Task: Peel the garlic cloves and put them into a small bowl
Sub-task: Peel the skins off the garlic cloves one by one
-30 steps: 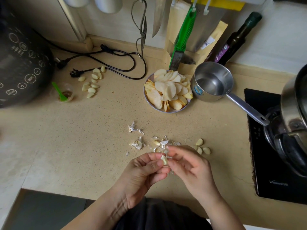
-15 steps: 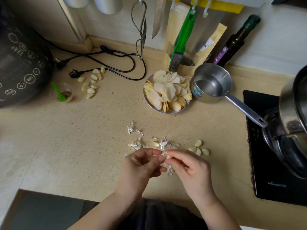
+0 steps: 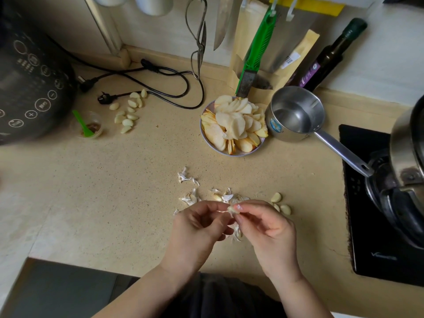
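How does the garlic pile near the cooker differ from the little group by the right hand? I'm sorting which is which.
The pile by the cooker holds about ten cloves, spread loosely; the group by the right hand shows three, close together. The pile lies far back left beside a power plug; the group lies near, next to torn skins. Both look pale and lie on the bare counter.

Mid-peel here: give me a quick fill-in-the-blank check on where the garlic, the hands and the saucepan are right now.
1. Both hands, left and right, pinch one small pale garlic clove between ____.
2. Three peeled cloves lie on the beige countertop just beyond the ____ hand.
3. The steel saucepan stands beside the plate of sliced ____.

Missing: their fingertips; right; fruit
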The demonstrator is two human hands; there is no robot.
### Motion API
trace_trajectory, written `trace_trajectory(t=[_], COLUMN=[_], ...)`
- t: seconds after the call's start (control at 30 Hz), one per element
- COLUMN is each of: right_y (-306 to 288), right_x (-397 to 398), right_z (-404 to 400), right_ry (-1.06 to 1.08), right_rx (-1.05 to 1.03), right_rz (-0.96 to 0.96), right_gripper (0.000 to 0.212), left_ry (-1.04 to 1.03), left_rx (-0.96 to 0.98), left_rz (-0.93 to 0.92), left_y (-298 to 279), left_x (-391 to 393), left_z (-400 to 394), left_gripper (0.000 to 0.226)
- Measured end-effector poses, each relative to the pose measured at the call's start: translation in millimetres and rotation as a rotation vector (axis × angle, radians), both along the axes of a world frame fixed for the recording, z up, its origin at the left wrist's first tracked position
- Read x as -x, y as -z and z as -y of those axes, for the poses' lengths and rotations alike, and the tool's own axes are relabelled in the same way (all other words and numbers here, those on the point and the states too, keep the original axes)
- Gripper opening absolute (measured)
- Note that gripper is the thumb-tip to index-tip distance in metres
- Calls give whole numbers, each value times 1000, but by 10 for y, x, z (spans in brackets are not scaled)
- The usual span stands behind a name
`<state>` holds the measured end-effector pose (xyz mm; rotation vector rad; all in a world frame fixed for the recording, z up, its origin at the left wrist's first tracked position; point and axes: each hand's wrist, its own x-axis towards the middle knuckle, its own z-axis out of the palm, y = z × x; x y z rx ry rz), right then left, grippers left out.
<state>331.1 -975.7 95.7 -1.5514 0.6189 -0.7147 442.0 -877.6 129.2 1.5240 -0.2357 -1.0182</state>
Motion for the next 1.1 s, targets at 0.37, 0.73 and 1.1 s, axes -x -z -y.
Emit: trace_trajectory(t=[0.37, 0.73, 1.1], right_y=[-83, -70, -92], right_x=[16, -1, -22], right_z=[62, -68, -60], right_ry=[-102, -40, 150], right_rx=[323, -250, -645], right_rz=[-114, -48, 123], right_gripper=[11, 25, 26], left_ry=[36, -10, -94], left_rx=[-84, 116, -74], left_rz=[384, 118, 245], left_y=[63, 76, 136], left_x=[-42, -14, -52], left_z=[-25, -19, 13], left_gripper=[22, 15, 33])
